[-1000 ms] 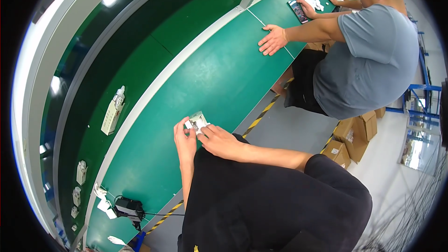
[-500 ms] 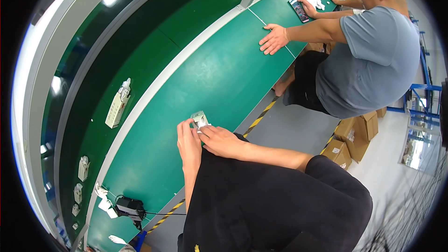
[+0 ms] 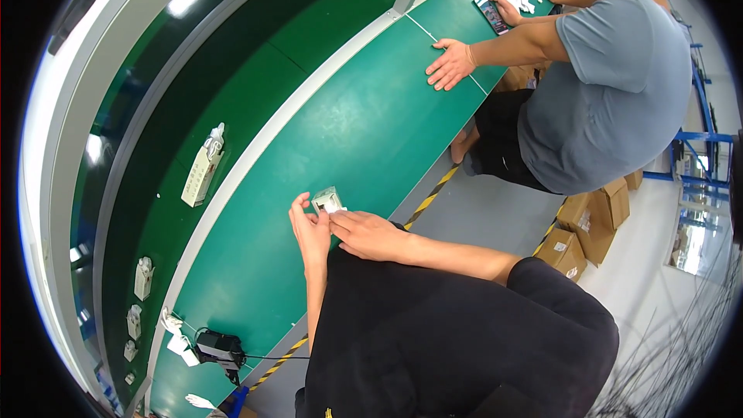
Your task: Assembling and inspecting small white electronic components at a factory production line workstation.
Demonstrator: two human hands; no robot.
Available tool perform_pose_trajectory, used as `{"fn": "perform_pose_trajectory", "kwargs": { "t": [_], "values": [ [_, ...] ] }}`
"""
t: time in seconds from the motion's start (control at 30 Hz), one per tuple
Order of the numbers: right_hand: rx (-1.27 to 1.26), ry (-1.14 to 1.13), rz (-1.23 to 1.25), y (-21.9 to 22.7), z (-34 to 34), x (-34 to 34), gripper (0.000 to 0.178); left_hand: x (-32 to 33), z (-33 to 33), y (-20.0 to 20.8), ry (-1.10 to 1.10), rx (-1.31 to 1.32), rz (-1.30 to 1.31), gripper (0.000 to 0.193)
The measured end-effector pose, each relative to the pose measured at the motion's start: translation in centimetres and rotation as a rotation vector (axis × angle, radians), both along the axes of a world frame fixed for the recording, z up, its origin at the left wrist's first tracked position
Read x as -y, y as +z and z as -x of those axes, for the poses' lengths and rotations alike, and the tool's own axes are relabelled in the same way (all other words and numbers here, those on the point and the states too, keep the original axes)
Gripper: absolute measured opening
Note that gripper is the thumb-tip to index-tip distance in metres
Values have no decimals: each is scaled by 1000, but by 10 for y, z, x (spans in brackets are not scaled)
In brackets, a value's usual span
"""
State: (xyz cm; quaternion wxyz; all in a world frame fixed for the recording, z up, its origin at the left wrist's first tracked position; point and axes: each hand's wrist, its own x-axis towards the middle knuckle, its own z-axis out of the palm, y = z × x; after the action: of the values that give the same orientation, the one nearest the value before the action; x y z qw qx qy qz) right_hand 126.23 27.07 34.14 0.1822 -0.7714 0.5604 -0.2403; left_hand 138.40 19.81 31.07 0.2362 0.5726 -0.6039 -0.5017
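A small pale box (image 3: 326,198) with a dark opening in its near side sits at the front part of the green bench, just beyond my hands. My right hand (image 3: 370,235) has its fingers curled together at the box's near right edge, with a bit of white at the fingertips. Close by on the left, my left hand (image 3: 311,236) has its fingers raised and apart from the box's left side. Its thumb reaches toward the near edge; whether it touches is hard to make out.
On the lower green strip behind the bench's white rail lie a long pale box (image 3: 203,174) and several small boxes. A black device (image 3: 220,347) with a cable stands at near left. To the right, a person (image 3: 604,93) rests one hand on the bench (image 3: 333,120) and holds a phone (image 3: 491,15).
My left fingers have come away from the box's left side and spread a little. The box and my right hand stay nearly in place; the whole view has shifted slightly.
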Motion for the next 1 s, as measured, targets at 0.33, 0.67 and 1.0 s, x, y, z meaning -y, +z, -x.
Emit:
{"fn": "perform_pose_trajectory", "kwargs": {
  "t": [0.33, 0.67, 1.0],
  "values": [
    [-205, -192, -158, 9, -22, -8, 31, -9, -37, -24, 1, -145, -81, 39],
    [-301, -140, -427, 9, -56, 0, 41, 0, -64, -17, -92, -27, -219, 39],
    [-336, -88, -474, -16, -79, 7, 31, 19, -85, -1, -371, 353, -110, 41]
  ]
}}
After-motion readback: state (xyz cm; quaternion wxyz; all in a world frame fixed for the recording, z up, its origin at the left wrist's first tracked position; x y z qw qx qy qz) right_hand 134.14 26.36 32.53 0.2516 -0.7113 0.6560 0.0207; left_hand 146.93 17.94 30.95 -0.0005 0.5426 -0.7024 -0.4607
